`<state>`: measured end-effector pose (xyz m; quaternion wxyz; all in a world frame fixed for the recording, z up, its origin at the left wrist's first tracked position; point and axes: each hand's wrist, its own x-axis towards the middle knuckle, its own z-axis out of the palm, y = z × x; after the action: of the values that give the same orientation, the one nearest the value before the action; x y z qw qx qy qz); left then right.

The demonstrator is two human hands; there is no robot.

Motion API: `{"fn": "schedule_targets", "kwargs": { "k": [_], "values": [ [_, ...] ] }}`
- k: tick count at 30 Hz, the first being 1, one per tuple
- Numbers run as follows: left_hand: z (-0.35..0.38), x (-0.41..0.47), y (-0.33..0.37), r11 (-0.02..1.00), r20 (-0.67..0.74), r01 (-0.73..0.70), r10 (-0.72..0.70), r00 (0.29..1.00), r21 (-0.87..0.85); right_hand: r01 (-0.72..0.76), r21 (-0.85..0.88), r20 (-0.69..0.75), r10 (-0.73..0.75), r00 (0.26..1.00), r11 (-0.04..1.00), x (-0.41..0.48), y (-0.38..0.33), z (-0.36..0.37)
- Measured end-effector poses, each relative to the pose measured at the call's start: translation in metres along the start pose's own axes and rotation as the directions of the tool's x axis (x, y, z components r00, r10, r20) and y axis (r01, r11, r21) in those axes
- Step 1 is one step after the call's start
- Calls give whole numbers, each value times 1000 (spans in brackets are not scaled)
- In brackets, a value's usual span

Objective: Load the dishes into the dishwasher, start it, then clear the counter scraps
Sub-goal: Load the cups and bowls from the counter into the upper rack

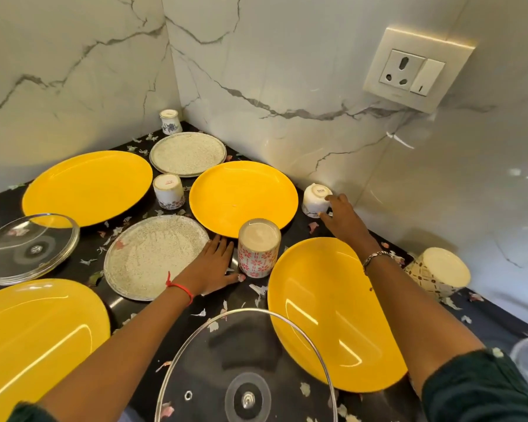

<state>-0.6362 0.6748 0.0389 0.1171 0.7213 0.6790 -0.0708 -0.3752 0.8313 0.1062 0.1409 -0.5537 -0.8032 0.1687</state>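
Left hand (pixel 214 263): I have it flat on the black counter (pixel 299 231), fingers straight, thumb just beside the upside-down red-flowered cup (pixel 259 246).
Right hand (pixel 339 214): I reach to the tilted white cup (pixel 314 202) by the marble wall (pixel 287 117). A fingertip and thumb touch it, but I cannot tell if they grip.
Yellow plates (pixel 243 197): I count four, one under my right forearm.
Speckled plates (pixel 156 255): two, the near one just beside my left hand.
Glass lids (pixel 28 248): one at the left, one nearest me.
Scraps (pixel 258 289): pale bits scattered over the counter.
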Motion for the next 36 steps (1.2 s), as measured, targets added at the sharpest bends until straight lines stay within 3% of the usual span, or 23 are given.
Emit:
{"fn": "schedule_targets", "kwargs": {
  "k": [13,24,30,36],
  "values": [
    [8,0,-1,984,-1,-16,16,1000,178,-39,-135,9,41,999,990,58,-8,26],
    [5,-4,2,969,-9,-6,8,1000,246,-90,-12,71,91,993,996,47,-9,25],
    [-1,-7,5,976,13,7,-10,1000,218,-103,104,-29,107,994,989,22,-9,16],
    [-8,-17,5,991,13,-3,2,1000,132,-83,80,-106,92,990,993,1,-14,-13]
  ]
}}
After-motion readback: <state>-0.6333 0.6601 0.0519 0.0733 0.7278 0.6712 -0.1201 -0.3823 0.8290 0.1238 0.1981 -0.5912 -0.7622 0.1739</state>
